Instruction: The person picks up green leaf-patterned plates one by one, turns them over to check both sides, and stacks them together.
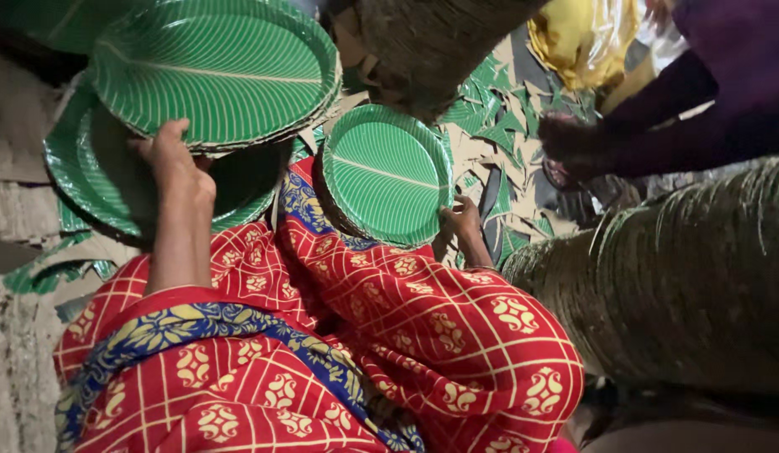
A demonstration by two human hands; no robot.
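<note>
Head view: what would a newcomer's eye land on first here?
Most striking are the green leaf-patterned plates: a large stack at upper left, which the left hand touches from below, and a smaller stack at centre, with the right hand at its edge. Red patterned cloth fills the foreground.

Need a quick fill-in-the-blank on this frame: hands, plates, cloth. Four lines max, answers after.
1. The paper plates are printed like leaves in the colour ____.
2. The left hand touches the ____ stack of plates.
3. The right hand rests at the edge of the ____ stack.
4. The lap cloth is mainly ____ with a blue border.

Answers: green; larger; smaller; red
</note>
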